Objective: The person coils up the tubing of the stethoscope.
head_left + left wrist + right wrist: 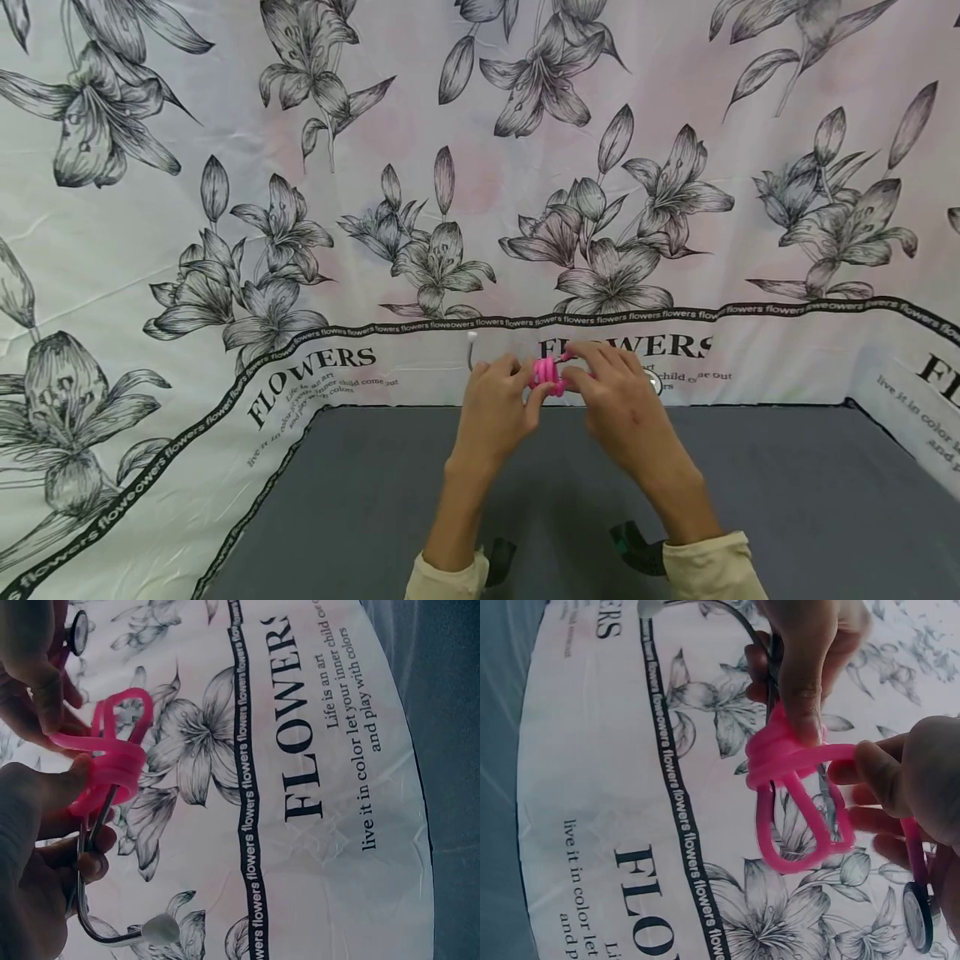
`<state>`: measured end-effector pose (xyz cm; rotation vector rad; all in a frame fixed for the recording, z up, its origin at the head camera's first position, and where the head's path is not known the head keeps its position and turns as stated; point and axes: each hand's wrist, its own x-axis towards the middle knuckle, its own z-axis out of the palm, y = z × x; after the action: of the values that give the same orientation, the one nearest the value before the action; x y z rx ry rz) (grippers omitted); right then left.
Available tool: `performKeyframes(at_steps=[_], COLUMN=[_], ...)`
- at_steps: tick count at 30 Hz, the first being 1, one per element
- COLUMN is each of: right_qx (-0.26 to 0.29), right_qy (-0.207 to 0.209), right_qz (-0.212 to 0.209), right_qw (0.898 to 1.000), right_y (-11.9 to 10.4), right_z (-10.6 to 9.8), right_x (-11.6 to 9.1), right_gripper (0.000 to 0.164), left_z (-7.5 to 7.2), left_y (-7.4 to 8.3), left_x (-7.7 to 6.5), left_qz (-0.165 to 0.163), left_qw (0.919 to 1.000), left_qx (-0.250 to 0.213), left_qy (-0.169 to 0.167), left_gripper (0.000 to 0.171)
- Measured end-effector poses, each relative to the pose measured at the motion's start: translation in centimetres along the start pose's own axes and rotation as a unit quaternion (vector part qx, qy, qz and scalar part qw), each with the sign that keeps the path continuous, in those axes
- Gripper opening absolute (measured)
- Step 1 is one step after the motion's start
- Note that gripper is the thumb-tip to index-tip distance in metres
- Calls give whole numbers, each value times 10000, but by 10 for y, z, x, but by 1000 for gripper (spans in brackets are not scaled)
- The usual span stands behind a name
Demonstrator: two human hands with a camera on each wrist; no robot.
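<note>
A stethoscope with pink tubing is held up between both hands, its tube wound in several turns around itself with loops sticking out. My left hand grips the wound bundle, thumb pressed on the coils. Past its fingers curve the metal ear tubes, ending in a pale ear tip. My right hand pinches a stretch of tubing drawn out from the coils. Below the right hand's fingers in the right wrist view hangs the round chest piece.
A dark grey table surface lies under the forearms. Behind it, a white cloth printed with black lilies and lettering rises and also runs down the left and right sides. Dark straps show near both cuffs.
</note>
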<state>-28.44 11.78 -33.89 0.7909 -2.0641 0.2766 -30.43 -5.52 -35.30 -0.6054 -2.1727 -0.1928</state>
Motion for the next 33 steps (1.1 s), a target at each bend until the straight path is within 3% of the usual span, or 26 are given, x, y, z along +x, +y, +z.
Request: performKeyframes(at_steps=[4, 10, 23, 28, 33], right_qx=[57, -47, -81, 175, 782], right_qy=[32, 209, 356, 398, 456], right_qz=[144, 408, 539, 492, 291], right_qw=[9999, 9989, 9979, 9978, 9955], right_y=[1, 4, 7, 11, 22], right_z=[2, 4, 8, 4, -4], right_x=[-1, -4, -5, -7, -8], right_gripper=[25, 32, 26, 23, 16], left_z=[2, 0, -7, -7, -6], left_y=[2, 9, 10, 4, -2], left_x=[0, 0, -1, 0, 2], left_qz=[104, 281, 681, 1019, 1499], left_qw=[9999, 9994, 9958, 9932, 9878], left_qx=[37, 94, 279, 127, -164], left_qy=[-87, -194, -548, -551, -383], left_gripper=[28, 32, 32, 31, 29])
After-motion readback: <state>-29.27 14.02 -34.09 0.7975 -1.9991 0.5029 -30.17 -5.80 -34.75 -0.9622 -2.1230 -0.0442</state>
